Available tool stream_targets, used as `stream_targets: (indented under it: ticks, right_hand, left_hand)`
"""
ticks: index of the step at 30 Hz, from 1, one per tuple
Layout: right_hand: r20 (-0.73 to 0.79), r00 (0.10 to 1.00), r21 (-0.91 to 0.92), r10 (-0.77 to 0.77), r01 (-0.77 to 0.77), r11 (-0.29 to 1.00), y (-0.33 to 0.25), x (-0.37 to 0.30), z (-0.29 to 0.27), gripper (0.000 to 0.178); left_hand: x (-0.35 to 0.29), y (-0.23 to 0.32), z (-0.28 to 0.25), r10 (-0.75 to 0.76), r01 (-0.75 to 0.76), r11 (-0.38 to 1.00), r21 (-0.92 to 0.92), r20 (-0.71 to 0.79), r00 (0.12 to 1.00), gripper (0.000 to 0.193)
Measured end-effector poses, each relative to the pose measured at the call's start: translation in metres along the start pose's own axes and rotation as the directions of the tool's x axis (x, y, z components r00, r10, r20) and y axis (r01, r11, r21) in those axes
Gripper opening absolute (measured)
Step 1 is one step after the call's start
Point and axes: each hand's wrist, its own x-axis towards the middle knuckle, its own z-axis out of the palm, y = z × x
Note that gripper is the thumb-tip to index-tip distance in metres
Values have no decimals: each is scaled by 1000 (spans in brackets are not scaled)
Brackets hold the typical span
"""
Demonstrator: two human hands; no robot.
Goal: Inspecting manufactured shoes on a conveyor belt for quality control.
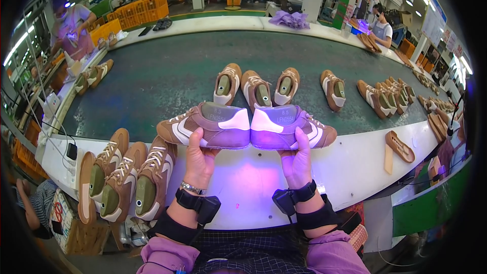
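Note:
My left hand [199, 155] grips a brown and white lace-up sneaker [213, 128], thumb on its side and fingers under the sole. In my right hand [298, 158] is the matching sneaker [281, 129], held the same way. The two shoes meet heel to heel, toes pointing outward, above the white table edge. A dark green shoe last fills each one. Purple light falls on the right shoe and on the white surface [248, 177] below. Both wrists carry black straps with small boxes.
Beyond the shoes, several lasted sneakers [256, 89] stand on the green conveyor [172, 66]. More sneakers [152, 177] and a sole [87, 187] lie at my left. A loose sole [399, 147] rests at right. Co-workers [73, 25] stand at far left and far right [380, 28].

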Motion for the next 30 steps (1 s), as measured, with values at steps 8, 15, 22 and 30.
stream_targets:
  ticks: [8, 15, 22, 30]
  right_hand:
    - [6, 1000, 16, 12, -12, 1000, -1, 0, 1, 44]
    - [6, 1000, 9, 13, -13, 1000, 1, 1, -2, 42]
    - [0, 1000, -35, -27, 27, 999, 4, 0, -4, 43]
    - [46, 996, -150, -81, 87, 985, -2, 5, -14, 40]
  left_hand:
    - [0, 0, 3, 1, -1, 1000, 11, -12, 1000, 47]
    - [2, -1, 1, 3, -2, 1000, 21, -18, 1000, 44]
    - [0, -2, -3, 51, -50, 996, 73, -8, 999, 45]
    - [-3, 11, 2, 116, -123, 980, 158, 53, 992, 49]
